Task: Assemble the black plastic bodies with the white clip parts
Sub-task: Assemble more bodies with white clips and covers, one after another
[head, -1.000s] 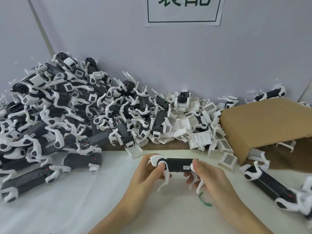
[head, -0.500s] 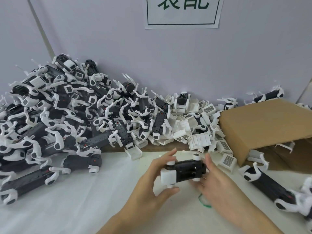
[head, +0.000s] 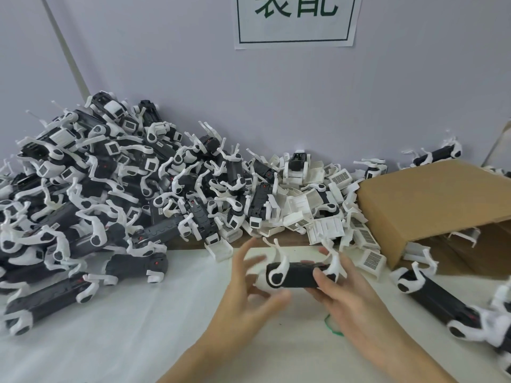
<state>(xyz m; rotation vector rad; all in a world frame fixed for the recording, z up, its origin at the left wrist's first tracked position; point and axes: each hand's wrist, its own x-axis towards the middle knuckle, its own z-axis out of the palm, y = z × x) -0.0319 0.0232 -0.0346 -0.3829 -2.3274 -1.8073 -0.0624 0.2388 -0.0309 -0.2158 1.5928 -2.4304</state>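
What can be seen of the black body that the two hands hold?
The black body is a short matte bar, plastic by its look, lying roughly level above the white table. White clip parts with thin curved arms sit at both ends, pointing up. The right hand grips its right end; the left hand, blurred, touches its left end.
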